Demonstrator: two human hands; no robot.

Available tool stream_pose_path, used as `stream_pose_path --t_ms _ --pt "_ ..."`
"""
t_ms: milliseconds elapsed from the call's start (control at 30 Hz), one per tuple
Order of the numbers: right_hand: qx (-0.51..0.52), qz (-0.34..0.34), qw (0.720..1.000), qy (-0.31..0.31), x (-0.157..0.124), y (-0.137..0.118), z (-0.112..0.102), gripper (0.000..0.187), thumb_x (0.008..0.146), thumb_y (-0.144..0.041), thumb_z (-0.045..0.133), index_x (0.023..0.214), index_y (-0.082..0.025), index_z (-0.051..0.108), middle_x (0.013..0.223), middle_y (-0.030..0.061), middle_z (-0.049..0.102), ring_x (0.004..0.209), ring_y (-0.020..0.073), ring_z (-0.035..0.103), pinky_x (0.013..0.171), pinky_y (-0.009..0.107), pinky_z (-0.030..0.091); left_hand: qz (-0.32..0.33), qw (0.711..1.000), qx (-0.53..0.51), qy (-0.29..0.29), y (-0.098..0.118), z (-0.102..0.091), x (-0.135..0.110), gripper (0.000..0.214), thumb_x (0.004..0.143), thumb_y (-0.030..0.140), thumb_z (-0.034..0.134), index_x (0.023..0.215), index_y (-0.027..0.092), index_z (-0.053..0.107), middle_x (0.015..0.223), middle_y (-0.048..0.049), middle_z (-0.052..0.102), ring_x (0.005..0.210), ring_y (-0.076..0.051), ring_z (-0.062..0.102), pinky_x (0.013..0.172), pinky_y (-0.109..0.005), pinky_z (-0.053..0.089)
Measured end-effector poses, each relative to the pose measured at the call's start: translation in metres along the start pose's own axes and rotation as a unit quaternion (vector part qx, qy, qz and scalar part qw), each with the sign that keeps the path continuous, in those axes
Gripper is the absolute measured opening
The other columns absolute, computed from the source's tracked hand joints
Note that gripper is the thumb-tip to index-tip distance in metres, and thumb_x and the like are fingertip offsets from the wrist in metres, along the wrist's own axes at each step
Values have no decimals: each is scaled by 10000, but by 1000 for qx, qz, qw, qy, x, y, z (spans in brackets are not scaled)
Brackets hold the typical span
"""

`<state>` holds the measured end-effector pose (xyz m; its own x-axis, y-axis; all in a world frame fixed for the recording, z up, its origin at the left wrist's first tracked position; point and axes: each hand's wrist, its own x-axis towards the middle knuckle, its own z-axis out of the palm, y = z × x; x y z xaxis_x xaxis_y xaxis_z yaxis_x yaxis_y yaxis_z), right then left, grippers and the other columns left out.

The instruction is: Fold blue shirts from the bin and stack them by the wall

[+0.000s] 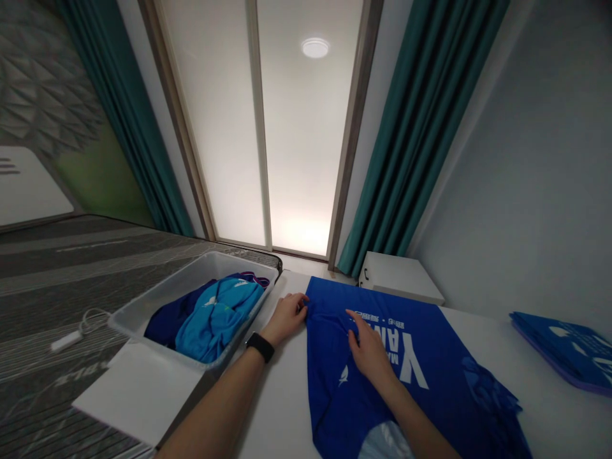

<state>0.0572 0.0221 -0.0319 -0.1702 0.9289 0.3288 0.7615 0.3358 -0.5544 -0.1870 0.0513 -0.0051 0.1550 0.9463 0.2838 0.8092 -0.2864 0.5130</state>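
A blue T-shirt (335, 357) with white lettering lies spread on the white table, its left part partly folded over and wrinkled. My left hand (288, 315), a black band on its wrist, has its fingers bent together at the shirt's upper left edge and appears to pinch the fabric there. Over the shirt's upper middle is my right hand (370, 347), index finger stretched out and thumb apart from it, touching or just above the cloth. The lower part of the shirt runs out of view.
Left of the table, a translucent bin (138, 299) holds crumpled blue and navy clothes (220, 312) on a grey patterned bed (29, 306). A folded blue garment stack (568, 350) lies at the table's right. Behind stands a white cabinet (399, 277); a white cable plug (67, 341) lies left.
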Motion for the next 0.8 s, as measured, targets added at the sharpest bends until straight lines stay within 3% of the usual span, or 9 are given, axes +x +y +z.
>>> stream_pose_path --t_ms 133,267,400,633,800 --pt "-91 -17 996 11 2 -4 -10 453 893 -145 364 1288 -235 567 1201 70 666 1064 220 621 908 384 439 0 1000 13 -4 -2 3 1 209 881 171 538 1056 206 646 916 -39 693 936 -219 603 816 -325 398" --pt "-180 -25 983 -37 1 -1 -14 394 863 -104 426 1151 -241 657 1024 64 714 952 245 622 822 379 413 -2 1000 26 -5 -2 6 2 197 886 176 539 1043 211 652 947 -45 695 960 -229 594 829 -338 389" --pt "-176 -20 983 -42 0 2 -13 403 882 -118 435 1229 -230 607 1049 58 709 961 235 616 827 364 402 0 1000 29 -5 -2 5 2 181 899 185 529 1032 207 650 951 -47 693 953 -230 592 820 -338 385" --pt "-172 -20 985 1 0 9 -19 362 943 -205 391 1245 -196 590 1078 93 673 994 253 599 838 387 418 16 1000 20 -5 -5 4 1 217 893 142 519 1055 213 645 936 -35 688 946 -223 596 784 -320 390" --pt "-117 -68 991 -1 -3 1 -21 338 943 -188 372 1169 -210 622 1062 83 679 1005 239 596 872 387 416 25 1000 17 0 -7 6 1 226 897 125 502 1049 208 647 949 -44 684 946 -222 595 784 -319 392"
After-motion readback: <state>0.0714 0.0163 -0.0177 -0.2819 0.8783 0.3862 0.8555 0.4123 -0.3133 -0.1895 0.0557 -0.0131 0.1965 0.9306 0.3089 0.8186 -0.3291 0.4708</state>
